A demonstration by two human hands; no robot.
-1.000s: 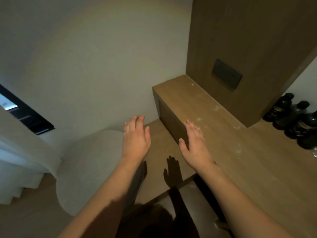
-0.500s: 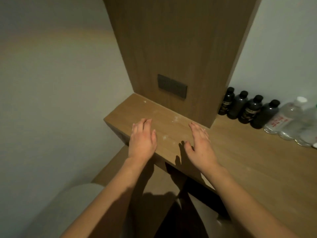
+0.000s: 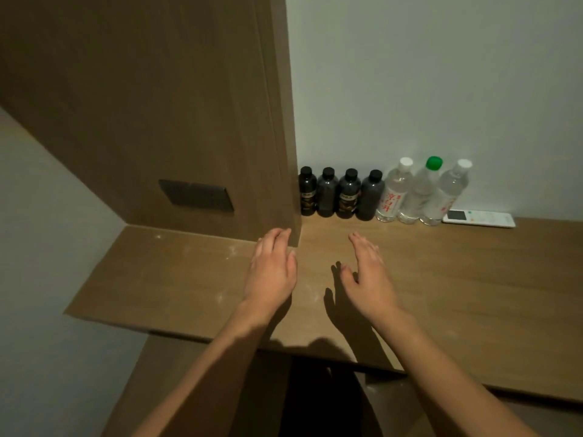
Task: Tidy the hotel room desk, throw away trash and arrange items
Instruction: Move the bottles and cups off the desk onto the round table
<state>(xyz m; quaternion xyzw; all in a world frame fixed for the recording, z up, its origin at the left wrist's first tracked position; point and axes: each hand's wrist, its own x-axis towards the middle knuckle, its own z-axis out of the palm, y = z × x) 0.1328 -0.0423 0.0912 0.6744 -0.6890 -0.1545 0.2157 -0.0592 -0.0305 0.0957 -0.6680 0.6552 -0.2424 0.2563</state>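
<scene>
My left hand and my right hand are both stretched out over the wooden bench, palms down, fingers straight and relaxed, holding nothing. I cannot tell whether they touch the wood or hang just above it; their shadows fall on the surface close beneath them. The left fingertips lie just beside the foot of the tall wooden panel that rises from the bench, and a dark switch plate sits low on that panel.

Against the white wall at the back stands a row of bottles, all upright and touching side by side: four dark bottles with black caps next to the panel, then three clear water bottles, the middle one with a green cap, the others white. Just right of them a white remote lies flat. Pale dusty smudges mark the bench near my left hand.
</scene>
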